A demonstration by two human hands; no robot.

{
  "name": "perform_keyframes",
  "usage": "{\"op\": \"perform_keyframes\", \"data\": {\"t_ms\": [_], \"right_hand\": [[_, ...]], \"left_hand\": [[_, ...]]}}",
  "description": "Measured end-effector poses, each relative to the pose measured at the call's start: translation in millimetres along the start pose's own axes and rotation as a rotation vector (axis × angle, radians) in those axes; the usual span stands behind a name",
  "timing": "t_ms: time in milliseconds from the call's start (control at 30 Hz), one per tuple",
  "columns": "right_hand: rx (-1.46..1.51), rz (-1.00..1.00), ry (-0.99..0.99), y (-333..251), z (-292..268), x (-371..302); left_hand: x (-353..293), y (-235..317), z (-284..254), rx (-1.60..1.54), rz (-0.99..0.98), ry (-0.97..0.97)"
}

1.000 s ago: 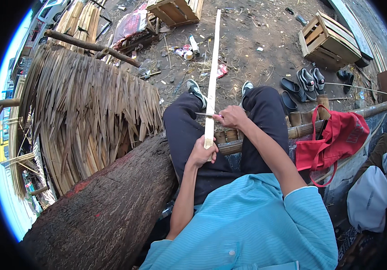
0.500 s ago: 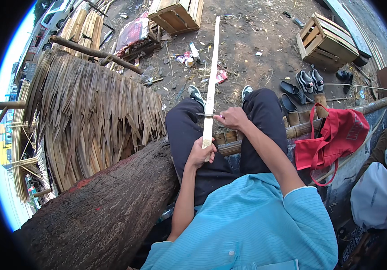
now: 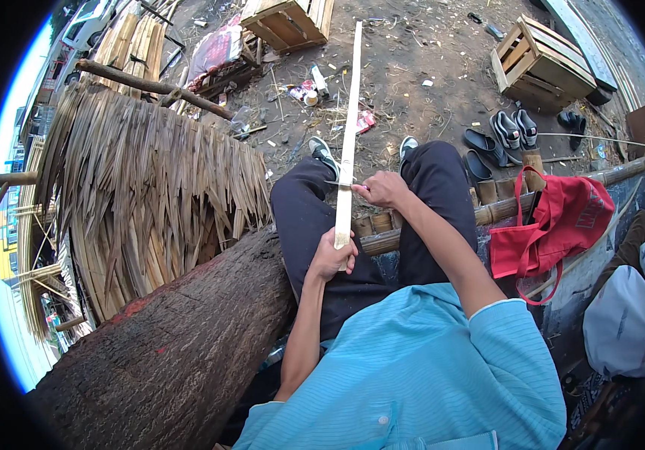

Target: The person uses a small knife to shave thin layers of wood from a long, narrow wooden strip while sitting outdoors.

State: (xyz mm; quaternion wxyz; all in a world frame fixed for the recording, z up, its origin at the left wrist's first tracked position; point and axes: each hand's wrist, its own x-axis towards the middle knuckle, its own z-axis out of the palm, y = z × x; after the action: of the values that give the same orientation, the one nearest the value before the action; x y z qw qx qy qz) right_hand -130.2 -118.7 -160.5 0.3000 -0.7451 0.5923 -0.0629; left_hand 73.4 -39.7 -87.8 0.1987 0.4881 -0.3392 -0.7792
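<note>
A long, pale, flat strip of bamboo or wood (image 3: 350, 120) stretches away from me between my knees, its far end over the dirt ground. My left hand (image 3: 333, 255) is closed around its near end, close to my left thigh. My right hand (image 3: 382, 188) is closed on the handle of a knife; little of the handle shows. The thin dark knife blade (image 3: 335, 183) lies crosswise on the strip, a short way beyond my left hand.
A thick tree trunk (image 3: 180, 322) leans beside me on the left, near dried thatch (image 3: 150, 157). At right are a bamboo rail (image 3: 487, 215), a red tote bag (image 3: 547, 229) and several shoes (image 3: 504, 129). Wooden crates (image 3: 544, 64) and litter (image 3: 309, 94) lie ahead.
The knife and my right hand have shifted slightly away from me along the strip. My left hand keeps its grip. The whole view has tilted a little.
</note>
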Motion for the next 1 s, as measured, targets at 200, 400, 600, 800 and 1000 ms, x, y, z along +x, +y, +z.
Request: {"op": "perform_keyframes", "data": {"t_ms": [200,400,600,800,1000], "right_hand": [[-0.086,0.072,-0.011,-0.3,-1.8,5.3],[-0.089,0.086,0.025,-5.5,-0.7,4.9],[0.193,0.038,0.029,3.7,2.0,0.5],[0.350,-0.061,-0.131,-11.7,2.5,-12.0],[0.308,-0.018,-0.132,-13.0,4.8,-8.1]], "left_hand": [[5.3,1.7,2.0,0.007,-0.006,0.006],[5.7,1.2,-1.7,-0.001,-0.016,0.022],[2.3,4.0,0.3,-0.047,-0.018,-0.007],[15.0,9.3,-1.9,-0.043,-0.107,0.001],[38.1,13.4,-3.9,-0.155,-0.253,0.127]]}}
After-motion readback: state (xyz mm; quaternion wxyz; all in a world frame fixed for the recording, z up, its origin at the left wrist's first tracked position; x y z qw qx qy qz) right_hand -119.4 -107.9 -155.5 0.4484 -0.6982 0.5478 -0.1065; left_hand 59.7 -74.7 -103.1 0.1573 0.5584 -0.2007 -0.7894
